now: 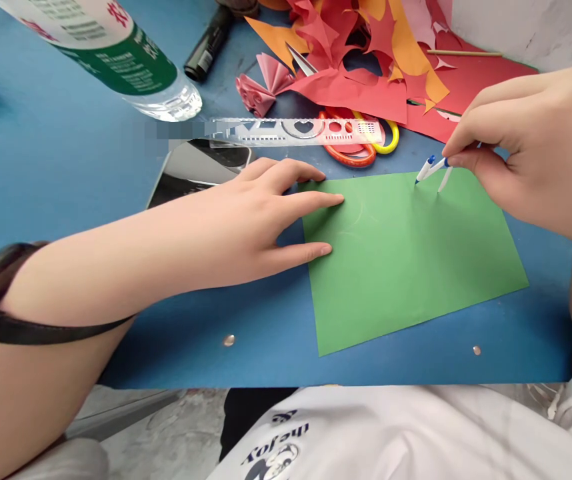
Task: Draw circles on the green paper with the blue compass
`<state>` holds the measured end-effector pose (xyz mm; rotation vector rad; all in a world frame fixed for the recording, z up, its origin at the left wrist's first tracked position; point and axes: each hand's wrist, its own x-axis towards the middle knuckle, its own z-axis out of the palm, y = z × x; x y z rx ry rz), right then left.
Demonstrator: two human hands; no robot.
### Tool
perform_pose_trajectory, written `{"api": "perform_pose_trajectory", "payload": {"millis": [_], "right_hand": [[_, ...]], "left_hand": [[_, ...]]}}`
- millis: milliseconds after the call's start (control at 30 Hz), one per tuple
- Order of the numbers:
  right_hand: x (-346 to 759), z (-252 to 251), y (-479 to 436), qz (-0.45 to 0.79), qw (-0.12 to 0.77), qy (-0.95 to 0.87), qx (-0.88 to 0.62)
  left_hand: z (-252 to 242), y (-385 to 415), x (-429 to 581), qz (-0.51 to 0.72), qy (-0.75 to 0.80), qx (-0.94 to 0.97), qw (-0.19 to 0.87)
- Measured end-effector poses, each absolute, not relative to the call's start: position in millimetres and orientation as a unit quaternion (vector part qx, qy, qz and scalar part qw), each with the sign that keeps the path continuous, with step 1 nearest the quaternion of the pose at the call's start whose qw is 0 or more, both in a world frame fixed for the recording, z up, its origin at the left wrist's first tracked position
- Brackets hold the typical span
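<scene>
A green paper sheet (406, 260) lies on the blue table (66, 173). My left hand (266, 213) lies flat with fingers stretched out, fingertips pressing the sheet's left edge. My right hand (531, 140) pinches the top of a small compass (433, 170) with a blue-and-white pencil leg. Both compass tips touch the sheet near its far edge. A faint curved line shows on the paper near my left fingertips.
A clear stencil ruler (291, 130), orange and yellow scissors (361, 143), and red and orange paper scraps (366, 53) lie behind the sheet. A phone (196, 167), a black marker (209, 43) and a water bottle (116, 53) are at the back left.
</scene>
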<state>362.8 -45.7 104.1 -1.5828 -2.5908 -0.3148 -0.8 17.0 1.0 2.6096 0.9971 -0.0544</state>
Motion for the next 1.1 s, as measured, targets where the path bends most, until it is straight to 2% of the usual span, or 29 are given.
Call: {"api": "perform_pose_trajectory", "payload": {"millis": [167,467,600,900,1100], "right_hand": [[376.8,110.5,-52.1,-0.057,0.063,-0.885,-0.457],[409.7,116.0,-42.9,0.006,0.072,-0.875,-0.479],[388.1,112.5,-36.9,0.056,0.104,-0.836,-0.535],[358.3,84.4,-25.3,0.065,0.220,-0.753,-0.617],[361.0,91.0,-18.9,0.010,0.202,-0.672,-0.712]], "left_hand": [[1.4,17.3,-1.0,-0.020,0.344,0.923,0.168],[1.4,17.2,-0.2,-0.011,0.343,0.922,0.179],[-0.4,17.4,-1.0,-0.019,0.337,0.926,0.172],[-6.9,18.5,-4.5,-0.012,0.331,0.932,0.149],[-9.0,19.7,-8.0,-0.010,0.322,0.935,0.148]]}}
